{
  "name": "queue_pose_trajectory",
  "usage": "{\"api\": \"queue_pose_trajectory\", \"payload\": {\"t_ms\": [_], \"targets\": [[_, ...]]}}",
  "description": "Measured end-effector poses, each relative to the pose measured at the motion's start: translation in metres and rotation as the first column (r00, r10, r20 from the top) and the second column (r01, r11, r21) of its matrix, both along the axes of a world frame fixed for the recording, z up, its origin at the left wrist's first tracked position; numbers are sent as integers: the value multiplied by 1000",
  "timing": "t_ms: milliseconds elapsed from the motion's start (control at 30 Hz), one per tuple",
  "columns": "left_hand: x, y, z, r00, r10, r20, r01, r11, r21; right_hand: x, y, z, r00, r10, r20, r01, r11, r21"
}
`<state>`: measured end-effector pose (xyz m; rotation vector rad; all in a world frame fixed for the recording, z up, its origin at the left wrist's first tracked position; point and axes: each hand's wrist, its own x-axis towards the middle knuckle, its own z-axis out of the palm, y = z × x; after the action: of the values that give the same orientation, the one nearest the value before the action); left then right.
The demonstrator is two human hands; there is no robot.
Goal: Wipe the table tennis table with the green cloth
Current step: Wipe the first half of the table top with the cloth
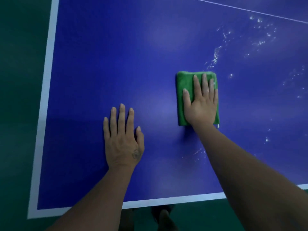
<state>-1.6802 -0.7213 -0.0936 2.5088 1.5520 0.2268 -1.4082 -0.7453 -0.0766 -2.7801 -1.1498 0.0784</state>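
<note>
Because my right grip (201,105) presses the folded green cloth (184,80) flat on the worktop (108,64) with straight fingers (205,80), I judge it ready to slide. My left grip (123,139) lies flat and empty, as a brace. Water drops (216,54) wait rightward with open room; the white edge (48,97) is well left.

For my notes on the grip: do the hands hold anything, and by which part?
Nothing is gripped. The right hand presses flat on the folded green cloth; the left hand rests flat on the blue table tennis table.
</note>
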Motion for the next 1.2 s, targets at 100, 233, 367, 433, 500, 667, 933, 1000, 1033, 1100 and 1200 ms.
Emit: {"api": "queue_pose_trajectory", "payload": {"t_ms": [100, 233, 367, 433, 500, 667, 933, 1000, 1033, 1100, 1200], "targets": [[0, 0, 1, 1000, 7, -7, -7, 1000, 1, 10, 22, 4, 1000, -9, -25, 9, 1000, 3], [0, -3, 2, 1000, 6, -19, -5, 1000, 24, 18, 35, 6, 1000, -3, -11, 3, 1000, 13], [0, -6, 6, 1000, 10, -19, -9, 999, 47, 8, 28, 8, 1000, 6, -15, -7, 1000, -15], [1, -8, 9, 1000, 17, -25, -16, 999, 48, -9, 9, 8, 998, 54, -24, -54, 999, -6], [1, -9, 12, 999, 20, -33, -18, 999, 41, -33, -17, 8, 996, 89, -19, -89, 996, 26], [8, -19, 20, 995, 66, -74, -66, 998, -2, -88, -95, 3, 965, 263, 5, -262, 961, 82], [22, -35, 13, 976, 214, -39, -213, 977, 34, -13, -121, -5, 901, 433, 23, -434, 899, 57], [22, -35, 13, 972, 233, -40, -232, 972, 34, -6, -101, -2, 941, 339, 8, -339, 939, 63], [23, -35, 14, 971, 236, -43, -235, 971, 36, -5, -92, -2, 954, 299, 3, -298, 953, 58], [25, -37, 14, 972, 230, -39, -229, 973, 35, -10, -82, -1, 972, 235, 2, -235, 972, 31], [27, -36, 15, 971, 237, -19, -236, 971, 36, -43, -89, 1, 972, 236, 3, -236, 971, 26]]}}
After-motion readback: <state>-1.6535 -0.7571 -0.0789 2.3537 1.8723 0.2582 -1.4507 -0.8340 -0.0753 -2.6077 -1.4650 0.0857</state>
